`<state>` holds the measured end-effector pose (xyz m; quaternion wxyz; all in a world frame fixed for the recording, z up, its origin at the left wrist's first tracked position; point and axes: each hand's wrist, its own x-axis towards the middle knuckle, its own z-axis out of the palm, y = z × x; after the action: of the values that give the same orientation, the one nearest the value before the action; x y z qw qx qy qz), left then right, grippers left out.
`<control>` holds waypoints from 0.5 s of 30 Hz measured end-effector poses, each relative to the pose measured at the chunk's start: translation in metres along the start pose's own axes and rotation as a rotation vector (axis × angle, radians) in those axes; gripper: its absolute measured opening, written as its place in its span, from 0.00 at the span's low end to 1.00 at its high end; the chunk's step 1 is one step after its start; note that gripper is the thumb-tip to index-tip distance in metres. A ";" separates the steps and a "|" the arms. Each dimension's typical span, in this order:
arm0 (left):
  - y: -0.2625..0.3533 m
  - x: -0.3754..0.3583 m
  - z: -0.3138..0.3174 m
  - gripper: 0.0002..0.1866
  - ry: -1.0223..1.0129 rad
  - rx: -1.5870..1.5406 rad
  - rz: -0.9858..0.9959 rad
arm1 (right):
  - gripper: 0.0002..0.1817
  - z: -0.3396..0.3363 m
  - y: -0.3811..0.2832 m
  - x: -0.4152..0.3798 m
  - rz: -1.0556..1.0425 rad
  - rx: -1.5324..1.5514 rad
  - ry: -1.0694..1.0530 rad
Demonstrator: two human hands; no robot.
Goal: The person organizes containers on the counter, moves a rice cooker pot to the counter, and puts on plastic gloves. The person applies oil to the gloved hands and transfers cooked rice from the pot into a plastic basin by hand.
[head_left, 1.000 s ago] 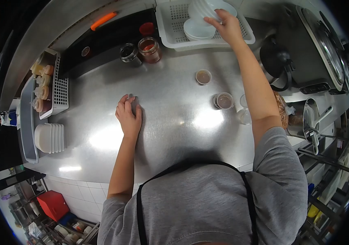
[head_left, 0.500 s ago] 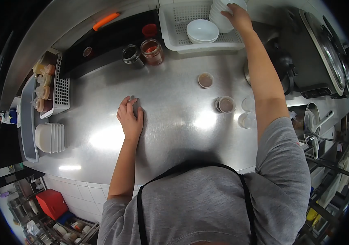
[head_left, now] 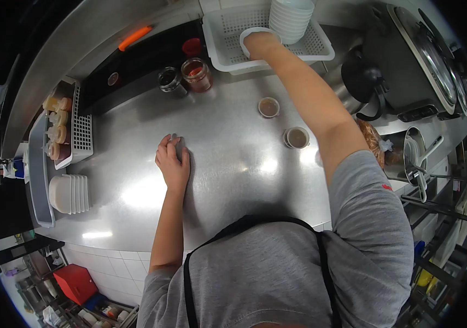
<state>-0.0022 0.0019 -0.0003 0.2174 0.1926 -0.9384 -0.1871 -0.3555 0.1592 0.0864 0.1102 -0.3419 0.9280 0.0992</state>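
Observation:
My left hand (head_left: pixel 173 164) rests on the steel counter (head_left: pixel 220 145), thumb apart from the loosely bent fingers, and nothing shows in its grip. My right hand (head_left: pixel 261 45) reaches into the white perforated basket (head_left: pixel 215 53). It lies over a white bowl (head_left: pixel 246 36), with its fingertips hidden inside the bowl. A tall stack of white bowls (head_left: pixel 291 21) stands beside it in the same basket. Under my right forearm are two small tubs of brown sauce, a farther tub (head_left: pixel 268 107) and a nearer tub (head_left: pixel 297 138).
Behind the counter stand a jar with dark contents (head_left: pixel 170 82) and a jar of red sauce (head_left: pixel 197 75). Squeeze bottles (head_left: pixel 57 134) and stacked white containers (head_left: pixel 69 194) are at left. A black-lidded jug (head_left: pixel 362 79) and a pot with utensils (head_left: pixel 408 156) stand at right.
My right hand has moved left and down from the stack of bowls to the single bowl in the basket. The left hand stays in place on the counter.

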 end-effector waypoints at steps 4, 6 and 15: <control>0.000 0.001 0.000 0.16 -0.013 -0.013 -0.013 | 0.26 -0.030 0.012 -0.036 -0.132 0.123 0.184; 0.000 -0.001 0.000 0.16 -0.026 -0.011 -0.022 | 0.27 -0.051 0.019 -0.060 -0.139 0.203 0.312; 0.000 0.000 0.001 0.16 -0.032 0.012 -0.008 | 0.28 -0.079 0.128 -0.019 0.090 0.041 0.522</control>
<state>-0.0029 0.0016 -0.0012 0.2002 0.1945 -0.9422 -0.1854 -0.4359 0.2460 0.1813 -0.1308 -0.3120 0.9410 -0.0062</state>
